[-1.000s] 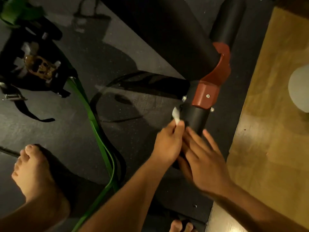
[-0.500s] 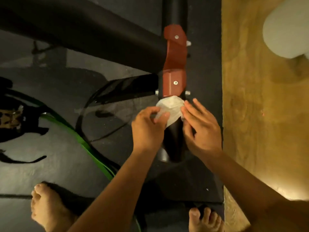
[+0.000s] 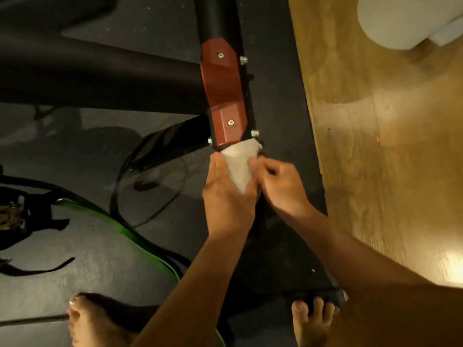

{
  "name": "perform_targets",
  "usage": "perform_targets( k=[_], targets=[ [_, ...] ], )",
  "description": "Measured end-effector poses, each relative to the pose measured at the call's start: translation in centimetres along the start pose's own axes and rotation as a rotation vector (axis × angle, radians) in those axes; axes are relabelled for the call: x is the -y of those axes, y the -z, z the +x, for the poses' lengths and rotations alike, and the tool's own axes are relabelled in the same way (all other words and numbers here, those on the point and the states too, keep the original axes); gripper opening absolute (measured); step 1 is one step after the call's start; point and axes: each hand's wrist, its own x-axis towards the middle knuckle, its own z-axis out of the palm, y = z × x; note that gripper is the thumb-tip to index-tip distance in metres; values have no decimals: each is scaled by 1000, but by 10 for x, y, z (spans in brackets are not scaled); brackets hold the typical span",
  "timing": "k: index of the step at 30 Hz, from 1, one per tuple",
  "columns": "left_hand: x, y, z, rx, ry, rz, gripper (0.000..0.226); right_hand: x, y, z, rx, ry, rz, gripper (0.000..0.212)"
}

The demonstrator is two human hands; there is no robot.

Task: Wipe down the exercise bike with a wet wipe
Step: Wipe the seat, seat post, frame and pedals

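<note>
1. The wet wipe (image 3: pixel 240 162) lay wrapped on the black tube of the exercise bike (image 3: pixel 218 18), just below the red bracket (image 3: pixel 223 96).
2. The left grip (image 3: pixel 225 199) curled round it.
3. The right grip (image 3: pixel 280 186), fingers curled, pinched its right edge.

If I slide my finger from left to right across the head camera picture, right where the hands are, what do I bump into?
Black straps → green band → left hand → wet wipe → right hand → wooden floor.
</note>
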Motion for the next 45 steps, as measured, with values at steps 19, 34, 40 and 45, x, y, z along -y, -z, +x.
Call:
perform_targets(
  k=[19,34,40,45],
  targets=[
    [3,38,43,438,242,75,21,-24,-14,-40,84,151,-362,32],
    [5,27,38,113,254,-38,40,16,-21,1,-179,211,-509,43],
    [-1,10,28,-137,291,-274,30,41,-15,14,-209,365,-227,58],
    [-18,1,55,-376,201,-470,46,77,-39,77,-83,332,-180,63]
  ],
)
